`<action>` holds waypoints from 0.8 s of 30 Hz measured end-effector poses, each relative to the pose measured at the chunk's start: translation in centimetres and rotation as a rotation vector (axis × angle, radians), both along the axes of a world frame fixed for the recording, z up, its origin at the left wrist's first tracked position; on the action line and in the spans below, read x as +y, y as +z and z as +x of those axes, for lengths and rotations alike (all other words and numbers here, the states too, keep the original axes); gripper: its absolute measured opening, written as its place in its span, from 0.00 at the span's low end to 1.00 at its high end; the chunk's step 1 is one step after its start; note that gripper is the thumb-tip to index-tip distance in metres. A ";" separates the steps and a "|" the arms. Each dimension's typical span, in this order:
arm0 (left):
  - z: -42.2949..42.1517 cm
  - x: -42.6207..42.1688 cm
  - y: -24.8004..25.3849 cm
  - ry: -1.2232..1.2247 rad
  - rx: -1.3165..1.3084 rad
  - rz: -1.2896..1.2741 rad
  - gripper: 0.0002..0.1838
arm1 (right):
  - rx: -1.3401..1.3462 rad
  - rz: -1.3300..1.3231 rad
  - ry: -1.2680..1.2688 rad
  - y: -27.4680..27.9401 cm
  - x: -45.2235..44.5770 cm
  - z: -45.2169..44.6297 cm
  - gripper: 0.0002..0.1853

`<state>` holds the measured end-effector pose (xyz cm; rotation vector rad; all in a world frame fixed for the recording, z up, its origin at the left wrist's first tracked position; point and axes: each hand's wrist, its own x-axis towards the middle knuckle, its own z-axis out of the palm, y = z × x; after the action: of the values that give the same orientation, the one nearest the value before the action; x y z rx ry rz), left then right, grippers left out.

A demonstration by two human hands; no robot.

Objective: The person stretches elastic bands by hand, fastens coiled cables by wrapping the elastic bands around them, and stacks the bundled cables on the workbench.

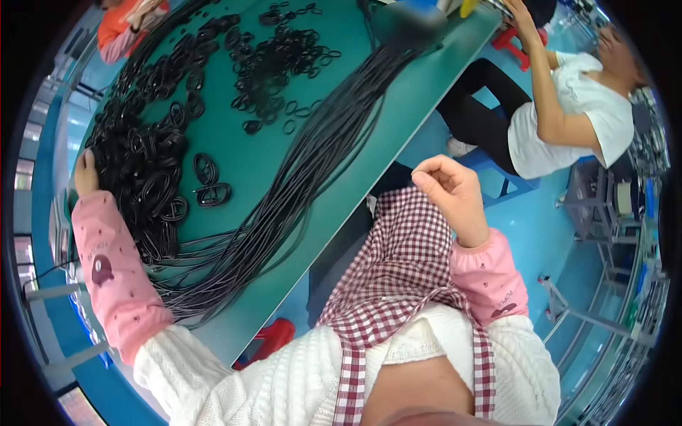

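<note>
Resting at the edge of the heaped coiled cables [145, 163] on the worktop [252, 167], the left hand [87, 172] hides its grip, so whether it holds one is unclear. The right hand [455, 192] curls closed near the apron [405, 245], visibly holding nothing. Much coiling looks done; the long cables [320, 145] lie uncoiled.

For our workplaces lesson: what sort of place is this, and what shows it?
Probably a cable workshop or factory: heaped coils of black cable and a long black cable bundle share a flat green tabletop.
</note>
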<state>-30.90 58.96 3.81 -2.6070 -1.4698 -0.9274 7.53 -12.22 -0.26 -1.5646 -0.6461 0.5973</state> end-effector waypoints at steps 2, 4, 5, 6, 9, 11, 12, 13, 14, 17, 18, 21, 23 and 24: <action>0.2 1.3 -1.7 0.066 0.125 -0.020 0.32 | -0.105 -0.025 0.031 0.1 1.4 0.4 0.05; 0.8 0.3 -1.8 0.175 0.239 -0.077 0.34 | -0.200 -0.056 0.067 0.5 4.1 0.8 0.05; 0.9 1.0 -2.0 0.186 0.282 -0.084 0.34 | -0.285 -0.039 0.088 0.6 5.8 1.4 0.06; 0.5 2.7 -2.3 0.196 0.327 -0.091 0.35 | -0.368 -0.020 0.109 0.6 7.7 2.2 0.06; 0.2 4.3 -0.7 0.181 0.413 -0.069 0.34 | -0.633 -0.115 0.179 1.6 13.8 4.0 0.07; 2.7 -0.5 2.0 0.193 0.406 0.003 0.33 | -0.774 -0.157 0.225 0.2 18.1 5.0 0.06; 4.0 -3.8 3.6 0.078 0.272 0.054 0.30 | -0.835 -0.180 0.255 -0.7 19.4 4.8 0.06; 6.2 -8.1 5.1 -0.037 0.134 0.106 0.28 | -0.850 -0.216 0.302 -0.9 20.0 4.5 0.06; 8.6 -13.6 6.3 -0.157 0.002 0.075 0.24 | -0.863 -0.253 0.349 -1.0 20.5 4.2 0.06; 14.6 -28.0 6.8 -0.498 -0.252 -0.079 0.12 | -0.932 -0.295 0.452 -1.6 21.2 3.3 0.05; 15.6 -30.4 6.2 -0.610 -0.171 -0.055 0.11 | -0.960 -0.290 0.475 -2.2 21.4 3.0 0.05; 18.8 -34.9 4.2 -0.761 -0.053 -0.166 0.11 | -1.012 -0.348 0.530 -2.4 22.6 2.5 0.04; 20.9 -35.7 1.7 -0.818 -0.163 -0.387 0.11 | -1.086 -0.264 0.472 -3.2 23.0 2.5 0.04; 21.9 -36.3 0.8 -0.785 -0.220 -0.419 0.12 | -1.084 -0.137 0.400 -3.6 22.9 2.5 0.05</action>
<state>-9.02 22.65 4.63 -3.5981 -0.6681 -1.0492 10.00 10.65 -3.86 -1.8459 -1.7822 0.0121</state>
